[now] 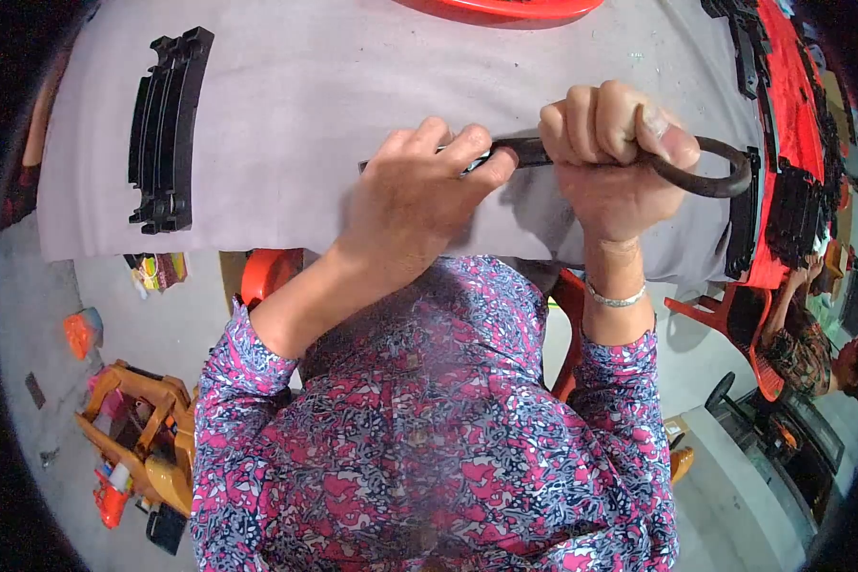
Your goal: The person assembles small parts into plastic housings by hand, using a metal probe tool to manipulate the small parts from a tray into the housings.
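Over the cloth-covered table, my right hand (pixel 620 153) is closed in a fist round a dark tool with a large loop handle (pixel 720 183). The loop sticks out to the right, under my thumb. My left hand (pixel 424 186) is closed on a dark bar-like piece (pixel 522 152) that spans the gap between both hands. A small bright patch shows by its fingers, and a dark tip pokes out left of the wrist side. Whether bar and loop are one thing, I cannot tell. At the left lies a curved black ribbed plastic part (pixel 170 129).
A red basin (pixel 515 10) stands at the far edge. Several black parts (pixel 796 210) are heaped on red cloth (pixel 782 76) at the right. Beyond it a co-worker (pixel 806 334) sits near a red chair (pixel 729 319). A wooden chair (pixel 148 419) is at lower left.
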Demonstrator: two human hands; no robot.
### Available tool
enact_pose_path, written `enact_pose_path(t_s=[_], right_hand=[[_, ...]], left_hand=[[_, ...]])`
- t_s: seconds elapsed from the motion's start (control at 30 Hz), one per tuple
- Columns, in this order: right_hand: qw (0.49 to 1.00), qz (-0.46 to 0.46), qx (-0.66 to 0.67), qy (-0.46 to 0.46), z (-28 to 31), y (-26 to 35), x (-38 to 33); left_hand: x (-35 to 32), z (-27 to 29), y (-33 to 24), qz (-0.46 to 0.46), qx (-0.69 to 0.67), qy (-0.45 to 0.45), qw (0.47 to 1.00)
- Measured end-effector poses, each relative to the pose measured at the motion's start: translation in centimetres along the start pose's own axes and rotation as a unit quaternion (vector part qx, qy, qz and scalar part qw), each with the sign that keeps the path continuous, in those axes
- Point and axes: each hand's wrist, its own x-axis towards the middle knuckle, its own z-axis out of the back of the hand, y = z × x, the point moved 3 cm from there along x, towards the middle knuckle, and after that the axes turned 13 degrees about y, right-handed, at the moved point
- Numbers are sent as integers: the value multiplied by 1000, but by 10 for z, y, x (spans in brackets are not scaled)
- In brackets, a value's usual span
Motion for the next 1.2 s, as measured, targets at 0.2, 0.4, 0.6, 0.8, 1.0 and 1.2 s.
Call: enact_pose_path(t_s=[0.2,0.4,0.6,0.8,1.0,1.2], right_hand=[[996,-55,-63,18,-8,1,2],[989,-89,-117,19,-13,1,6],[981,-110,-161,-4,-13,0,6],[985,-107,-135,-14,-14,-1,8],[982,-80,-167,-27,-18,-5,5],[999,-14,-6,-38,1,-6,2]], left_hand=[[1,0,0,-13,31,-35,999],[-1,-2,1,-17,30,-55,998],[-3,-6,-2,-11,36,-49,998],[-6,-5,-3,-7,56,-45,997],[-5,-6,-1,-5,61,-18,998],[2,-1,-3,5,51,17,999]])
